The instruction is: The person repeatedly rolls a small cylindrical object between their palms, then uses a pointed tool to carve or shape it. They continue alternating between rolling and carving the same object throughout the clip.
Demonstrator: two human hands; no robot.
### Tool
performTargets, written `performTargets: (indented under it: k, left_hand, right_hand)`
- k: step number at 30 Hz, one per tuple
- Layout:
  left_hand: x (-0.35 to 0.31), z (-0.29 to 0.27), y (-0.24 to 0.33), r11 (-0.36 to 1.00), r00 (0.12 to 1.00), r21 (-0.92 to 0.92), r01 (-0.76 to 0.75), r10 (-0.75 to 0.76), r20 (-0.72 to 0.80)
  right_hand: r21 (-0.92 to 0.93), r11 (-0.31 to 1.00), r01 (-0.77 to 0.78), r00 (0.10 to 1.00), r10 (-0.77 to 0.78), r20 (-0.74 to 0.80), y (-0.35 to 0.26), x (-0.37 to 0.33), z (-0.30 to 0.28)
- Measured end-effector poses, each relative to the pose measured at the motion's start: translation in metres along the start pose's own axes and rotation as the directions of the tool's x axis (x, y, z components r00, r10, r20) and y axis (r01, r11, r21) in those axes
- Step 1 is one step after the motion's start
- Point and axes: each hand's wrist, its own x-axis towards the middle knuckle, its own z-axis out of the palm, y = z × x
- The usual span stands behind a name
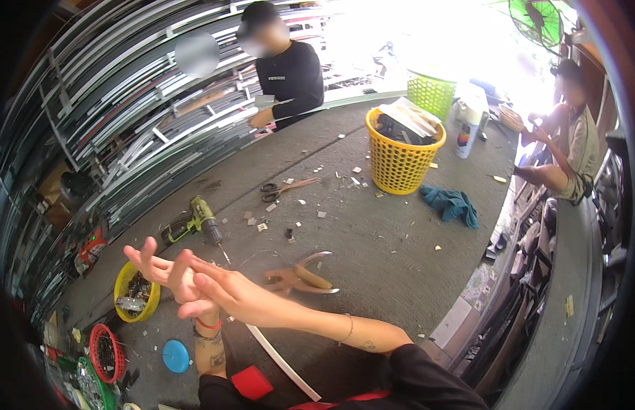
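Observation:
My left hand is raised over the near left of the table, fingers stretched out and spread. Across it lies my right hand, coming from the right, with its fingers extended against the left palm. No object shows between them, though part of the contact is hidden. Just beyond the hands lies a yellow-green cordless drill with a long bit. A pair of pliers or a clamp with a tan handle rests right of them. Beneath my right forearm, a white strip runs toward the near edge.
Scissors and scattered chips lie mid-table. A yellow basket, spray can and teal cloth stand farther back. Yellow and red baskets and a blue disc sit left. Two people are nearby.

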Motion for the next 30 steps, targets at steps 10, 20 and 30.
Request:
performTargets:
  k: [10, 20, 30]
  left_hand:
    - [0.013, -0.003, 0.023, 0.965, 0.958, 0.261, -0.029, -0.048, 0.284]
    - [0.035, 0.005, 0.051, 0.982, 0.834, 0.185, 0.024, -0.122, 0.538]
    - [0.039, 0.01, 0.051, 0.985, 0.696, 0.172, 0.032, -0.145, 0.703]
  right_hand:
    - [-0.356, 0.93, 0.086, 0.968, -0.164, -0.192, -0.005, 0.001, -0.019]
    - [-0.258, 0.951, 0.17, 0.888, -0.261, -0.378, -0.01, 0.002, -0.045]
    - [-0.228, 0.953, 0.198, 0.907, -0.267, -0.327, -0.009, 0.002, -0.045]
